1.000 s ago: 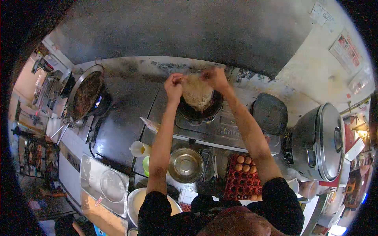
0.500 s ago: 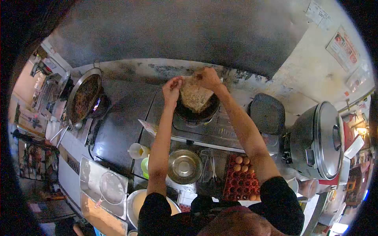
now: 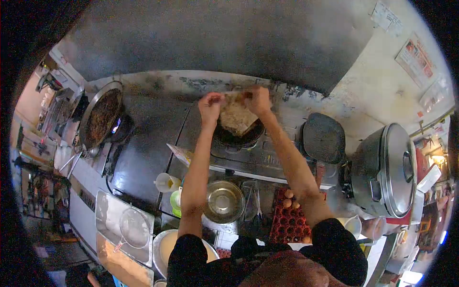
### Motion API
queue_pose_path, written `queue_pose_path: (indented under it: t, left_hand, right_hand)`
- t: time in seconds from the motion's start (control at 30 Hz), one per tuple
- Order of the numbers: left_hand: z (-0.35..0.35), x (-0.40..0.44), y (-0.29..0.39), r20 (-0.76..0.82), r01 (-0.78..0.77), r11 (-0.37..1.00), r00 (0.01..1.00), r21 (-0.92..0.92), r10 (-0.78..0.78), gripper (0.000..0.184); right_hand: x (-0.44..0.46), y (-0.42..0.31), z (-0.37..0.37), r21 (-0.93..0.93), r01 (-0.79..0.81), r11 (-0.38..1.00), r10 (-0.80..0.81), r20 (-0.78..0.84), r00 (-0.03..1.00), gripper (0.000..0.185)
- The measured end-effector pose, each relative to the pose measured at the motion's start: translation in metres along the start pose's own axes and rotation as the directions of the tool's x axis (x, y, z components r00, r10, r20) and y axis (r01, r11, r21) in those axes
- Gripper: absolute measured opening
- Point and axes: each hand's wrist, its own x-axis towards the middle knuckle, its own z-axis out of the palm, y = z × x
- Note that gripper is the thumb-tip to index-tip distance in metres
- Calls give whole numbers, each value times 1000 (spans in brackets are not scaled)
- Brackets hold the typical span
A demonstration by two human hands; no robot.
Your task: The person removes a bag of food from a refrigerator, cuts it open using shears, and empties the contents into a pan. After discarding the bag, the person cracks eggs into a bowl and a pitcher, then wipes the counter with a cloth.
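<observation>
A thin, tan, speckled sheet (image 3: 234, 115) hangs over the dark pan (image 3: 234, 140) on the stove; whether it is food or a filled bag I cannot tell. My left hand (image 3: 210, 109) pinches its upper left edge. At the upper right edge, my right hand (image 3: 258, 101) is closed on it, fingers curled and slightly blurred. The lower part of the sheet covers much of the pan's opening, so the pan's contents are mostly hidden.
A steel bowl (image 3: 224, 202), scissors (image 3: 258, 203) and a red egg tray (image 3: 288, 222) lie nearer me. A square dark pan (image 3: 324, 138) and a large lidded pot (image 3: 387, 172) stand right. At left, a wok (image 3: 101, 115) sits over a flame.
My right hand has shifted slightly right and down, a little farther from my left hand. The sheet's lower end sits slightly higher over the pan.
</observation>
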Motion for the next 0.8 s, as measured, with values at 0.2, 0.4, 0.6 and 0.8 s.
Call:
queue_pose_path:
  t: [0.2,0.4,0.6,0.8]
  left_hand:
    - [1,-6,13,57,-119,981,992,153,111,30]
    - [-1,-9,13,33,-120,980,993,161,116,12]
    - [4,-9,20,-14,-68,965,997,252,74,10]
    - [4,-9,10,-65,-21,973,997,232,37,7]
  right_hand:
    - [1,5,4,-95,-156,983,164,85,983,14]
    - [-6,11,12,39,-140,989,144,-119,982,19]
    - [-8,19,12,29,-127,992,129,-72,989,20]
    - [-9,10,3,128,-129,983,129,14,992,21]
